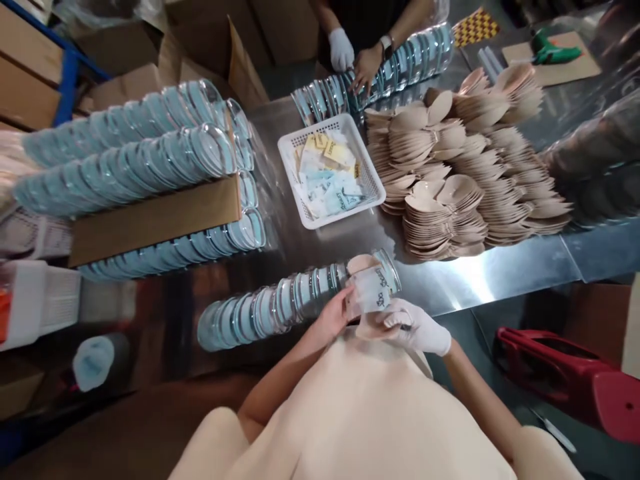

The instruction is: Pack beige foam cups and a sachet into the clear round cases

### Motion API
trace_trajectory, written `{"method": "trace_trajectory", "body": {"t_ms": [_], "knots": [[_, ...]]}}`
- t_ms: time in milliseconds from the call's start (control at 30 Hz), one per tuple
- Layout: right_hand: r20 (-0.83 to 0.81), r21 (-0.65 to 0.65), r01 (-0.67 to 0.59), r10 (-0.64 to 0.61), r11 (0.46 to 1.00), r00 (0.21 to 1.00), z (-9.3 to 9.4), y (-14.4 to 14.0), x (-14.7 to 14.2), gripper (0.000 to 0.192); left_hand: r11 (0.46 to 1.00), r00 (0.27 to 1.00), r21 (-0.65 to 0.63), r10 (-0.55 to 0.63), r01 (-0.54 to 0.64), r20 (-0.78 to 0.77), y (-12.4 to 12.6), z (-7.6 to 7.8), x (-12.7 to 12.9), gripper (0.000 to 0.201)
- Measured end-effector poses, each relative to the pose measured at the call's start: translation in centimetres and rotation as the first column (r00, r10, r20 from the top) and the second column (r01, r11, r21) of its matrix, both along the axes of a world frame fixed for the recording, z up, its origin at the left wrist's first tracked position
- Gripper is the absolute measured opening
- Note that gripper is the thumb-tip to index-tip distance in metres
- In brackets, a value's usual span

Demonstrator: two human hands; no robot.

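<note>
A person in a cream top stands at a shiny metal table (500, 273), seen from above their own head. Their bare left hand (333, 320) and white-gloved right hand (417, 327) meet just above the table's near edge. Together they hold a small clear packet (371, 291) with handwriting on it; the left fingers grip its left side and the gloved fingers close on its lower right. A tan, heart-shaped puff (363, 263) shows at the packet's top, and another tan piece sits beneath it against the gloved hand.

Just behind the packet, touching it, lies a long row of round clear cases (280, 307) with pale blue inside, stretching left along the table. Farther left, more rows of the same cases are stacked in a taller pile (150, 153), with a strip of brown cardboard (155, 217) across its front.

In the middle of the table sits a white plastic basket (370, 190) holding yellow and pale blue paper slips. To its right is a large heap of tan heart-shaped puffs (465, 173), piled in overlapping stacks.

At the far side, a co-worker's hands (353, 60), one in a white glove and one bare with a wristwatch, rest on another row of clear cases (380, 73). A red plastic object (565, 380) lies low on the right, below the table's edge.
</note>
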State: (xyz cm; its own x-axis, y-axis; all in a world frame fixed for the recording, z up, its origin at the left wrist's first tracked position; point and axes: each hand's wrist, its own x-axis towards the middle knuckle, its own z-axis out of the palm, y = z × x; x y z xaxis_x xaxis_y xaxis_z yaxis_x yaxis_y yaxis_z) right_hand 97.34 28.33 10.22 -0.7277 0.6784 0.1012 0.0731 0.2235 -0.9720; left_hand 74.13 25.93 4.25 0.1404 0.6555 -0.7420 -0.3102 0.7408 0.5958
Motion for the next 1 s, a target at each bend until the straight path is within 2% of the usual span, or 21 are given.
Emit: {"method": "trace_trajectory", "body": {"t_ms": [67,133,167,233,267,333,400,433,500,567,667,733,833,867,900,933,1000], "knots": [[-0.027,-0.057,-0.074,0.072,0.996,0.997,0.6,-0.8,0.5,0.015,0.998,1.000,-0.053,0.023,-0.024,-0.013,-0.7,-0.2,0.5,0.053],[-0.052,-0.119,-0.088,0.082,0.989,0.995,1.0,-1.5,1.5,0.016,0.997,0.990,0.007,0.071,-0.071,-0.118,-0.7,-0.3,0.8,0.046],[-0.062,-0.138,-0.053,0.045,0.989,0.997,1.2,-1.8,2.0,0.017,0.994,0.978,0.073,0.092,-0.080,-0.187,-0.5,-0.3,0.9,0.043],[-0.059,-0.183,0.110,-0.123,0.977,0.991,1.2,-2.0,3.0,0.021,0.978,0.940,0.206,0.101,-0.033,-0.325,0.0,-0.1,1.1,0.039],[-0.042,-0.229,0.224,-0.239,0.947,0.970,1.1,-2.0,3.3,0.027,0.966,0.922,0.256,0.079,0.022,-0.378,0.3,0.0,1.1,0.038],[0.005,-0.363,0.441,-0.472,0.821,0.882,0.6,-1.6,3.2,0.056,0.933,0.887,0.320,0.001,0.166,-0.462,0.8,0.6,1.2,0.035],[0.057,-0.513,0.519,-0.576,0.684,0.815,-0.1,-1.0,2.4,0.086,0.891,0.832,0.349,-0.056,0.291,-0.552,1.1,1.4,1.3,0.032],[0.071,-0.578,0.504,-0.575,0.642,0.815,-0.4,-0.7,1.9,0.094,0.873,0.797,0.349,-0.071,0.341,-0.600,1.2,1.8,1.4,0.030],[0.078,-0.673,0.431,-0.522,0.601,0.849,-0.9,-0.4,1.0,0.098,0.850,0.715,0.329,-0.076,0.410,-0.695,1.3,2.6,1.4,0.026],[0.042,-0.718,0.379,-0.507,0.584,0.861,-1.1,-0.6,0.6,0.096,0.851,0.640,0.300,-0.054,0.431,-0.766,1.3,3.2,1.0,0.021],[-0.048,-0.718,0.383,-0.590,0.582,0.806,-1.5,-1.3,0.6,0.094,0.862,0.569,0.251,-0.051,0.440,-0.821,1.4,4.0,0.0,0.012],[-0.045,-0.714,0.409,-0.620,0.568,0.783,-2.2,-1.5,0.6,0.085,0.812,0.550,0.219,-0.145,0.541,-0.823,1.4,4.6,-0.4,0.005],[0.045,-0.751,0.402,-0.567,0.524,0.823,-3.7,-1.7,0.2,0.054,0.661,0.570,0.232,-0.354,0.714,-0.742,0.6,5.5,-0.4,0.011],[0.068,-0.774,0.392,-0.550,0.498,0.832,-4.3,-1.9,0.2,0.048,0.639,0.607,0.259,-0.412,0.724,-0.679,0.2,5.6,-0.5,0.015],[0.084,-0.794,0.388,-0.548,0.467,0.832,-4.8,-2.1,0.4,0.047,0.648,0.665,0.293,-0.453,0.703,-0.594,-0.3,5.7,-0.7,0.022],[0.098,-0.808,0.395,-0.561,0.438,0.822,-5.2,-2.5,0.7,0.048,0.688,0.738,0.326,-0.465,0.649,-0.489,-0.8,5.7,-1.2,0.030],[0.141,-0.794,0.457,-0.610,0.401,0.780,-5.7,-3.3,1.7,0.048,0.824,0.889,0.351,-0.358,0.444,-0.285,-1.7,5.3,-3.0,0.046]]}}
